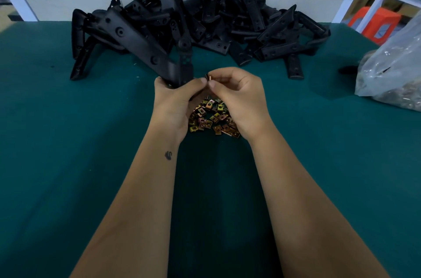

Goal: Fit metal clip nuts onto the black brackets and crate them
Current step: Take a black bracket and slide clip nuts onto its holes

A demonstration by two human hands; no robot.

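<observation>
Plastic bag (396, 68) cut by right edge; its contents blurred

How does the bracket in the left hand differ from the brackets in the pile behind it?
The held bracket is gripped at its near end by the left hand and angled up off the green table; the piled brackets lie loose and tangled against the wall. The right hand pinches a clip nut close to the held bracket's end; none shows on the pile. Both are black, elongated, with holes.
</observation>
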